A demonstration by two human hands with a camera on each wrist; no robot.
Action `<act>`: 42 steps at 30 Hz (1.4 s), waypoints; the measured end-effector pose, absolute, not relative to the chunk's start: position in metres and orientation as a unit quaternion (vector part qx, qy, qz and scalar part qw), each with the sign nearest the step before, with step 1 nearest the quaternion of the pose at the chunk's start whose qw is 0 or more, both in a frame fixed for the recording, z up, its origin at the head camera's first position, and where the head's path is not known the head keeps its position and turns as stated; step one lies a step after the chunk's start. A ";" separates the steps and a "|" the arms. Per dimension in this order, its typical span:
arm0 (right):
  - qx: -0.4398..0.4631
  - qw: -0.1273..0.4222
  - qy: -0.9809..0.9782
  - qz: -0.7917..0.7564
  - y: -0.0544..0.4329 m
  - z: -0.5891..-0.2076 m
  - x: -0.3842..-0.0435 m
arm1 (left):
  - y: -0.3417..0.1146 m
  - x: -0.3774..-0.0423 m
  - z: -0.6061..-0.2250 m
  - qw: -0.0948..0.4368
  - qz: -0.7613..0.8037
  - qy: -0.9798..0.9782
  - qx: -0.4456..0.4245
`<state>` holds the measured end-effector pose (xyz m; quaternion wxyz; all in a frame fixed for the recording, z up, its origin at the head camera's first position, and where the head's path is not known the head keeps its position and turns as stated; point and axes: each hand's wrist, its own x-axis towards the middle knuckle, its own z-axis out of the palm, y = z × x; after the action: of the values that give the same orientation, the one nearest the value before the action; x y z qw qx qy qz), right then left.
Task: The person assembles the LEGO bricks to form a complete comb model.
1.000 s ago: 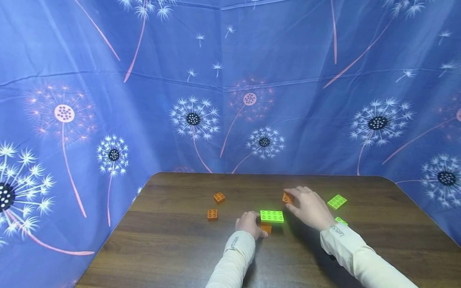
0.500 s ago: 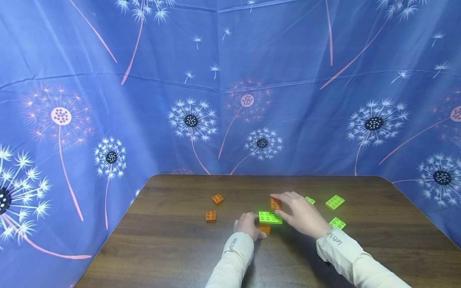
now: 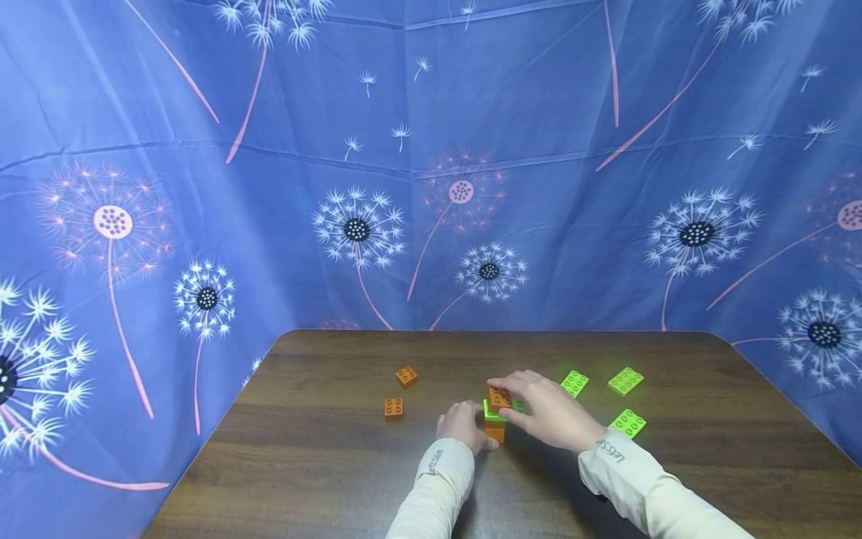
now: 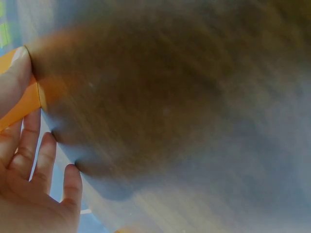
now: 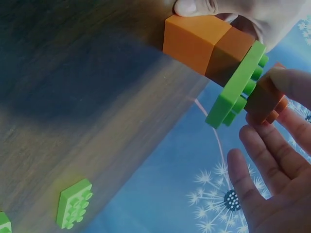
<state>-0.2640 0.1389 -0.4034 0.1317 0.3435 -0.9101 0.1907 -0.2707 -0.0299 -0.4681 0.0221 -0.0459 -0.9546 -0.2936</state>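
A stack of toy building bricks stands on the table: orange bricks (image 5: 194,41) below, a bright green eight-stud brick (image 5: 232,92) across the top, overhanging to one side. My left hand (image 3: 461,424) grips the orange base, its thumb on one face in the left wrist view and the other fingers beyond. Between thumb and fingers, my right hand (image 3: 548,410) pinches another orange brick (image 3: 499,397) over the left end of the green one. In the right wrist view that brick sits right against the green studs; whether it is pressed on, I cannot tell. My right hand partly hides the green brick.
Two loose orange bricks (image 3: 407,376) lie on the wooden table (image 3: 323,449) to the left of the stack. Several green bricks (image 3: 625,381) lie to the right, one partly behind my right sleeve. A blue dandelion-print curtain (image 3: 431,224) hangs behind the table edge.
My right hand has carried its orange brick leftward, from beyond the stack's right end to over the green brick's left end. More green bricks now show behind it. My left hand stays put.
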 end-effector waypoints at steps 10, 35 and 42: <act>0.351 0.122 -0.914 0.164 0.136 -0.402 -0.265 | -0.029 -0.273 -0.471 0.028 -0.291 -0.955 -0.048; 0.352 0.091 -0.921 0.143 0.129 -0.391 -0.270 | -0.028 -0.270 -0.469 0.010 -0.311 -0.949 -0.046; 0.327 0.063 -0.933 0.134 0.113 -0.373 -0.267 | -0.030 -0.270 -0.466 0.016 -0.305 -0.951 -0.051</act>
<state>-0.2675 0.1132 -0.3726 0.0628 0.3273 -0.9333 0.1338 -0.2704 -0.0304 -0.4661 0.0159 -0.0512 -0.9509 -0.3050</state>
